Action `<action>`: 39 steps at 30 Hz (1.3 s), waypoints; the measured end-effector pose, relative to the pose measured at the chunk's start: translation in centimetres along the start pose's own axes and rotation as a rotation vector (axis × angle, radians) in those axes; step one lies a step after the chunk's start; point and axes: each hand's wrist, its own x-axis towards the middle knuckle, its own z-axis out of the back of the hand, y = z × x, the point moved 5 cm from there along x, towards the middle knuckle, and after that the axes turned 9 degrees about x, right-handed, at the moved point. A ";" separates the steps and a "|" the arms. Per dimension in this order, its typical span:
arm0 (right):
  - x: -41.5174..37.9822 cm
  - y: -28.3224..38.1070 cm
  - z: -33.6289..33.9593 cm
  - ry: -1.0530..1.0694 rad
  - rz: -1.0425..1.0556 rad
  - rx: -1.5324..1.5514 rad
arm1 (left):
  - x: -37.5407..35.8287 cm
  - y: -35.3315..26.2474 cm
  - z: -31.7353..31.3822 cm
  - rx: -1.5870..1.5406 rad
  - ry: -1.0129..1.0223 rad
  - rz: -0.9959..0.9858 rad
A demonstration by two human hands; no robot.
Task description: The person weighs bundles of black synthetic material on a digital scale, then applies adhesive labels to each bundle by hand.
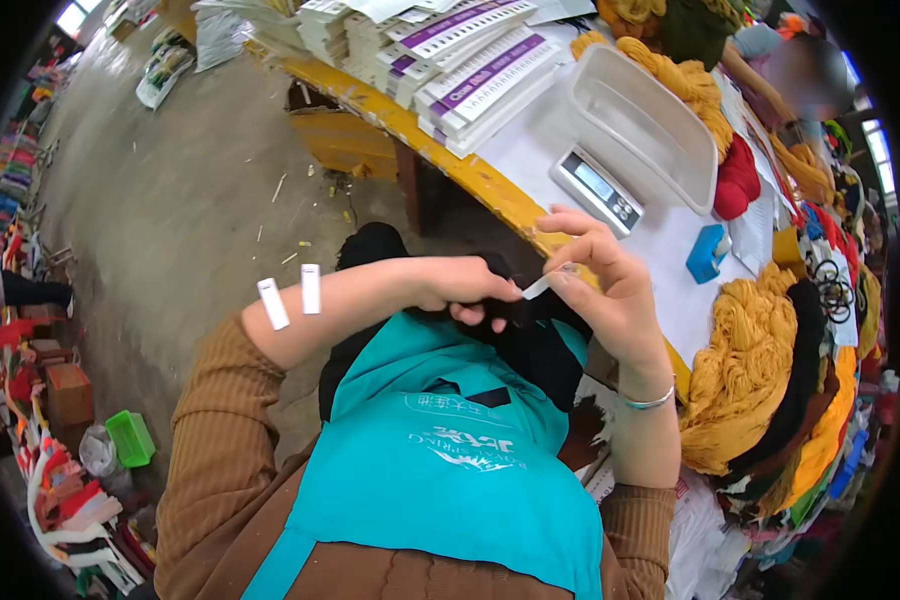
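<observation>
My left hand (470, 288) is closed around a dark bundle that looks like black yarn (506, 268); it blends with the black trousers behind it. My right hand (602, 285), with a silver bangle at the wrist, pinches a small white label (538, 288) between thumb and forefinger. The label's other end meets the left fingertips. Two white labels, one (311, 289) with another (272, 304) beside it, are stuck on my left forearm. A digital scale (597, 188) lies on the table just beyond my right hand.
The yellow-edged table (500, 200) carries stacks of cross stitch cards (490, 85), a clear plastic tub (640, 125), a blue tape dispenser (708, 253) and red yarn (736, 178). Golden yarn (740, 370) hangs at the right. Another person's arm (755, 85) is across the table. A green basket (130, 440) stands left.
</observation>
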 end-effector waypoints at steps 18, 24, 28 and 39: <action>-2.7 -2.8 -1.5 -0.184 -0.022 -0.248 | -4.0 -4.0 -0.5 -0.094 -0.120 -0.130; -3.0 -6.0 -2.6 0.013 -0.396 0.427 | -4.8 -4.5 0.2 0.183 -0.216 -0.108; -3.5 -7.0 -4.0 -0.103 -0.562 0.874 | -5.8 -6.2 0.0 0.273 -0.432 -0.332; -3.9 -3.9 -3.3 -0.400 -0.563 1.077 | -6.9 -7.1 -1.9 0.916 -0.755 -0.968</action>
